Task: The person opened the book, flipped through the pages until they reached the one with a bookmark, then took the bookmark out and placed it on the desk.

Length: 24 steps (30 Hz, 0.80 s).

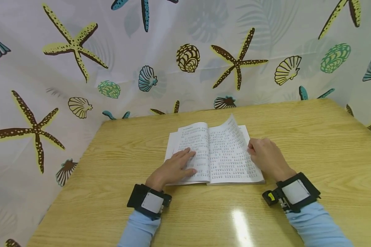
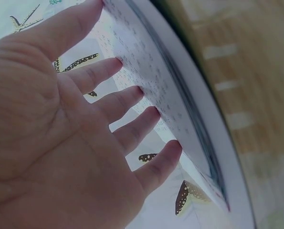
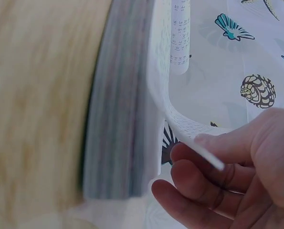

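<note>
An open book [image 1: 225, 154] with printed text lies on the wooden table. My left hand [image 1: 174, 168] rests on its left page [image 1: 198, 137], fingers spread; in the left wrist view the fingertips [image 2: 151, 112] of that hand touch the printed paper. At the right edge my right hand [image 1: 267, 156] pinches a page [image 3: 194, 145] between thumb and curled fingers, lifting its edge away from the thick stack of pages [image 3: 118, 119] below. The top corner of this page [image 1: 232, 123] curls upward in the head view.
The wooden table [image 1: 127, 147] stretches out around the book. Behind it hangs a pale cloth [image 1: 160, 41] printed with starfish and shells. Each wrist wears a black strap [image 1: 298, 192] with a small device, above light blue sleeves [image 1: 319, 224].
</note>
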Available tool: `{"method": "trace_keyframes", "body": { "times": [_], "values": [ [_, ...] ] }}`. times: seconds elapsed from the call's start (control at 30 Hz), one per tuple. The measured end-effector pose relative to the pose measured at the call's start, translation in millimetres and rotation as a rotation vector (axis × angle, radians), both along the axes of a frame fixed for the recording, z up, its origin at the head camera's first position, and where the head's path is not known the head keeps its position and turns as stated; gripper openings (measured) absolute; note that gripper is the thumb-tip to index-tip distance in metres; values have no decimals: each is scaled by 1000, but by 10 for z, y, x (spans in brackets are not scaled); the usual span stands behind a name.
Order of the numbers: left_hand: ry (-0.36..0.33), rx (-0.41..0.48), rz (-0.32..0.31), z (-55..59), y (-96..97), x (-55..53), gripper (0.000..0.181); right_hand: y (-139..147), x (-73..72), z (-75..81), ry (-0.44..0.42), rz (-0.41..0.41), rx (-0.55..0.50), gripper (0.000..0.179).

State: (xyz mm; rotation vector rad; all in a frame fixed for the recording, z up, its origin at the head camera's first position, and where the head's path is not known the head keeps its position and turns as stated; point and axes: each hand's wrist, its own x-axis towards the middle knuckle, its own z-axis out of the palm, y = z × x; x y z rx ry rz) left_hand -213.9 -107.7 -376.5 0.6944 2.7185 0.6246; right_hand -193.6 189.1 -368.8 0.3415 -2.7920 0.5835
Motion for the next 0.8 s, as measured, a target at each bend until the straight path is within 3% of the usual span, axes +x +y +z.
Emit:
{"method": "trace_keyframes", "body": {
  "times": [0.13,0.27,0.4,0.53,0.67,0.8],
  "values": [
    [3,3,-6,-5,6,0,64,10,-3,-3,-12,11,13,5],
    [2,-1,-7,-5,9,-2,64,-3,4,14,-74,72,-30,19],
    [0,-8,-8,-3,8,-3,64,-68,35,53,-177,186,-171,40],
    [-2,-9,-8,2,5,-6,64,-186,50,72,-241,339,-246,44],
    [-12,-6,-1,8,4,-10,65,-308,66,50,-261,473,-68,42],
    [-4,57,-13,0,-12,-11,64,-397,113,17,-220,520,137,53]
  ]
}}
